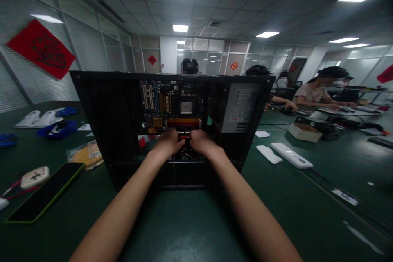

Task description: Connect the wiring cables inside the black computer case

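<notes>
A black computer case (119, 74) stands open towards me on the green table. Inside it are a motherboard (196, 97) with a bare square processor, red and yellow memory slots (184, 123), and a power supply (242, 108) at the upper right. Both arms reach into the case below the memory slots. My left hand (170, 141) and my right hand (201, 140) are closed, knuckles towards me, almost meeting. Something small and red shows between them, with dark and yellow wires just below. What the fingers grip is hidden.
To the left lie a phone (46, 192), a white controller-like device (35, 177), a yellow packet (87, 154) and a blue tray (57, 129). On the right are a white power bank-like device (291, 155), an open carton (303, 131) and cables. Other people sit beyond.
</notes>
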{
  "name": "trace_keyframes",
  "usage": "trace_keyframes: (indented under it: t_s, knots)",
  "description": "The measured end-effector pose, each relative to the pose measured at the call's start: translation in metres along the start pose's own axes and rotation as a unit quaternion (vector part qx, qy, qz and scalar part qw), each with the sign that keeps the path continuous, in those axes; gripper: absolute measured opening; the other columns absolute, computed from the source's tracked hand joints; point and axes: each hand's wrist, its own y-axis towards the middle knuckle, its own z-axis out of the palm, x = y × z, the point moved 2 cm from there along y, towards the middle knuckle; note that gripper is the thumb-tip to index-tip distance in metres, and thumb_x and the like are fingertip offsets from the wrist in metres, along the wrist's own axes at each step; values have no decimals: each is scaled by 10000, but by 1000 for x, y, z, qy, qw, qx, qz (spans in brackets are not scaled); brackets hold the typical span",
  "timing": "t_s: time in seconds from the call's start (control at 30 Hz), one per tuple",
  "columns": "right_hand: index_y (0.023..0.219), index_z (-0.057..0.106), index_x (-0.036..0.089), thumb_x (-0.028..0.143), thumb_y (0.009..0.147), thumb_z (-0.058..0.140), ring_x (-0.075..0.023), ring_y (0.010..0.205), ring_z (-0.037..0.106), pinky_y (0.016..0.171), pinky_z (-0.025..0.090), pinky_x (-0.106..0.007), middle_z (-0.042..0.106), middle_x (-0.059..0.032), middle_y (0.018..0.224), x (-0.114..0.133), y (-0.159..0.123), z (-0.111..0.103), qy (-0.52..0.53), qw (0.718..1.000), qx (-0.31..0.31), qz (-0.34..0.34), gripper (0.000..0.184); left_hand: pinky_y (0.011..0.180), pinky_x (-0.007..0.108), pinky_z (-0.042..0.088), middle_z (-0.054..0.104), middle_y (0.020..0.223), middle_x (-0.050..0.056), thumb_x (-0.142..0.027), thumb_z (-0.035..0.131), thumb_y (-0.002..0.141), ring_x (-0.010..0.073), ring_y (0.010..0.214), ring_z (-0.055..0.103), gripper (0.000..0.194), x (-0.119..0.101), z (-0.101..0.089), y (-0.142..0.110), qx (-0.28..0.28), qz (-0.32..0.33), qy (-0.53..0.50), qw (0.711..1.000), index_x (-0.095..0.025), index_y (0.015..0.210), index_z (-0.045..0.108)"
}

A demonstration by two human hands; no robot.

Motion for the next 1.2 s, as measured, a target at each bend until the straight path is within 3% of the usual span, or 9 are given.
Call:
trace_keyframes:
  t_s: [0.33,0.7,1.2]
  knots:
    - [1150,704,87,148,955,437,-254,1096,674,857,469,-265,707,-209,1143,-7,2,7,11,999,-31,-26,337,795,326,517,737,1054,174,-399,537,899,288,965,706,343,4,3,1,-5,34,-7,999,-137,1027,717]
    - [1102,723,93,189,967,423,-245,1036,690,831,467,-263,711,-205,1122,-8,2,7,-5,1000,-15,-9,342,743,307,514,756,952,153,-394,598,848,271,888,718,306,5,4,2,3,32,-42,999,-143,961,732]
    - [1154,709,108,142,937,427,-273,1064,687,812,487,-289,700,-215,1169,-6,3,8,-14,1000,-10,-2,358,786,322,520,740,1064,165,-400,523,911,284,973,708,340,6,6,1,4,22,-27,999,-151,1032,720]
